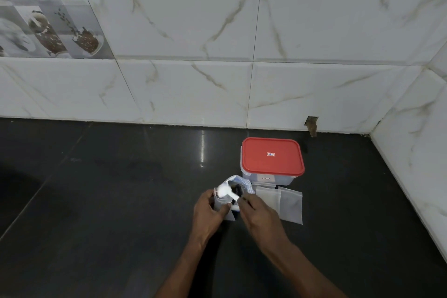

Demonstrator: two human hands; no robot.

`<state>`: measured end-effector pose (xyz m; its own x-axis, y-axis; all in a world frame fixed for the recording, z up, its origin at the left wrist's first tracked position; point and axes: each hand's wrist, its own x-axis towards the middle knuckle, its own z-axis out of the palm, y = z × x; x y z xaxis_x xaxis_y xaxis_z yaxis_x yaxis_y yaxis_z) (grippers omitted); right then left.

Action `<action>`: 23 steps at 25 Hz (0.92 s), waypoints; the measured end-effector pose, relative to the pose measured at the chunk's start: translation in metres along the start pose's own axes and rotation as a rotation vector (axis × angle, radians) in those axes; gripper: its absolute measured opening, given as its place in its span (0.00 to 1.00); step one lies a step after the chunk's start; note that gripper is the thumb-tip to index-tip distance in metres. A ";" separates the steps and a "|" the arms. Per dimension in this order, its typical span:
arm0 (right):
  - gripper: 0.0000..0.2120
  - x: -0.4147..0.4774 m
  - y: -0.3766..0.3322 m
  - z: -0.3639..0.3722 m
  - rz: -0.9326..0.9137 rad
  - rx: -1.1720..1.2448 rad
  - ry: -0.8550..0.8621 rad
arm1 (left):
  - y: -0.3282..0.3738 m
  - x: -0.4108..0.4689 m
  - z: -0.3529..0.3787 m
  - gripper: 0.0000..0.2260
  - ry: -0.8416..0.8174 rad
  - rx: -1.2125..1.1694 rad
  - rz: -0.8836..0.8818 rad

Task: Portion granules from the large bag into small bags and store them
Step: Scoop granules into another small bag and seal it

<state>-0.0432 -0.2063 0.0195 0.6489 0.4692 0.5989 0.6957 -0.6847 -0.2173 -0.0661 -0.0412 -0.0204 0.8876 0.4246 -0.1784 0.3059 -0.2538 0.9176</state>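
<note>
Right now my left hand (211, 209) pinches a small clear bag (221, 203) by its mouth, holding it upright just off the dark surface (121, 213), while my right hand (257, 213) is closed on the handle of a white spoon (228, 191) whose bowl hovers over that mouth. I judge the risk lies here: the opening is narrow and floppy, so if my left fingers slacken or the spoon tips early, granules would scatter across the surface. The spoon's bowl is washed out by glare, so I cannot tell how full it is.

Just behind the spoon, the large bag (238, 187) stands open, white and blue, crumpled, with dark contents showing in its mouth. It looks soft and unsupported; a knock from my right wrist could topple it. Beside it, toward the right, spare small bags (287, 203) lie flat and overlapping. Farther back, near the wall corner, sits a clear container (266, 178) with its red lid (272, 156) shut.
</note>
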 end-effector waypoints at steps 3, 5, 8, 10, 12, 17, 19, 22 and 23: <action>0.12 -0.004 0.001 0.005 0.054 0.077 -0.125 | 0.000 0.001 0.000 0.17 0.001 0.026 0.003; 0.08 0.002 0.002 0.001 0.160 0.181 -0.093 | -0.001 0.001 0.001 0.17 0.004 0.026 0.001; 0.07 0.011 -0.001 -0.007 0.574 0.502 -0.066 | -0.002 0.002 0.003 0.19 0.015 0.044 0.001; 0.09 0.017 -0.003 -0.014 0.863 0.813 -0.054 | -0.001 0.002 0.004 0.18 0.010 0.050 0.005; 0.08 0.018 -0.002 -0.017 0.981 0.913 -0.027 | 0.000 0.002 0.004 0.18 0.013 0.052 0.001; 0.10 0.010 0.019 0.000 0.685 0.420 -0.003 | -0.005 0.001 0.003 0.20 -0.002 0.044 -0.014; 0.10 0.006 0.023 0.011 0.366 0.087 -0.142 | -0.006 0.001 0.003 0.18 -0.009 0.031 -0.018; 0.17 0.004 0.026 0.027 0.126 -0.115 -0.355 | -0.002 0.000 0.003 0.14 -0.015 0.012 -0.013; 0.18 0.002 0.028 0.034 0.116 -0.122 -0.410 | -0.001 0.001 0.003 0.14 -0.013 0.002 -0.012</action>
<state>-0.0124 -0.2054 -0.0114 0.8063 0.5508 0.2157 0.5854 -0.7953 -0.1574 -0.0649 -0.0432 -0.0223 0.8882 0.4164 -0.1943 0.3174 -0.2501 0.9147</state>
